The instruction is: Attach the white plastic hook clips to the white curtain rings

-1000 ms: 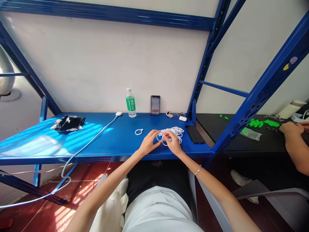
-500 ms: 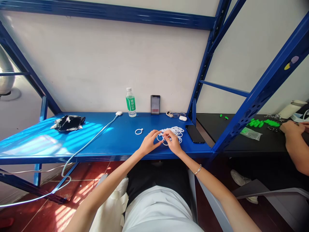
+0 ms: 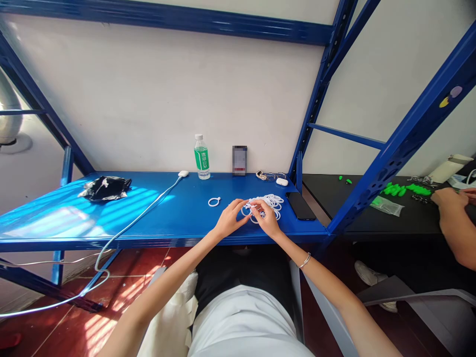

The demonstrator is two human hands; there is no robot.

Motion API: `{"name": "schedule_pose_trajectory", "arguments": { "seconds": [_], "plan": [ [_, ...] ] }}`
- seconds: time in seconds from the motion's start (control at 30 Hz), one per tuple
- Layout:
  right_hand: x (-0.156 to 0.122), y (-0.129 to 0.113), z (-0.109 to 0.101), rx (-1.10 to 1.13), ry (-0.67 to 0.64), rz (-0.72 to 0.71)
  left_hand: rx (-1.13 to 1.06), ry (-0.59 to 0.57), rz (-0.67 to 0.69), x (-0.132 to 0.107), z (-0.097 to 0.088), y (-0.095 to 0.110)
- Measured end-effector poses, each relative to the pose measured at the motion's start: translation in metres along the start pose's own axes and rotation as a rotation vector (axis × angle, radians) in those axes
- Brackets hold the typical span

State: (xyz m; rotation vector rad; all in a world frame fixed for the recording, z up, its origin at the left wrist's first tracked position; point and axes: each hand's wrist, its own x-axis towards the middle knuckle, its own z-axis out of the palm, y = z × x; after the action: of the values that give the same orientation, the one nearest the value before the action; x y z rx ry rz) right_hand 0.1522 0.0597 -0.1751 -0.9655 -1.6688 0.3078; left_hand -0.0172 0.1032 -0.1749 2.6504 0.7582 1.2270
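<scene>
A heap of white plastic rings (image 3: pixel 268 204) lies on the blue shelf (image 3: pixel 148 218) near its right end. My left hand (image 3: pixel 228 219) and my right hand (image 3: pixel 266 219) meet at the heap's near edge. Both pinch a white ring (image 3: pixel 246 209) between thumb and fingertips. A single white ring (image 3: pixel 214 202) lies apart, to the left of my hands.
A black phone (image 3: pixel 300 206) lies right of the heap. At the back stand a green-labelled water bottle (image 3: pixel 201 158), a small dark screen (image 3: pixel 239 160), glasses (image 3: pixel 269 176) and a white earbud case (image 3: pixel 281 182). A white cable (image 3: pixel 130 223) crosses the shelf. Another person's hand (image 3: pixel 448 198) works among green parts (image 3: pixel 405 189).
</scene>
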Motion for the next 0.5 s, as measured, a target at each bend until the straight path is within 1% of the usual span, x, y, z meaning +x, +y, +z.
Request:
{"name": "schedule_pose_trajectory", "arguments": {
  "seconds": [0.23,0.5],
  "plan": [
    [0.0005,-0.0006,-0.0009,0.001,-0.002,0.031,-0.017,0.023,-0.026,-0.0008,0.0011,-0.0017],
    [0.0001,0.0011,-0.0005,-0.006,0.016,0.051,-0.071,-0.022,-0.029,-0.0009,0.0004,-0.0023]
  ]
}}
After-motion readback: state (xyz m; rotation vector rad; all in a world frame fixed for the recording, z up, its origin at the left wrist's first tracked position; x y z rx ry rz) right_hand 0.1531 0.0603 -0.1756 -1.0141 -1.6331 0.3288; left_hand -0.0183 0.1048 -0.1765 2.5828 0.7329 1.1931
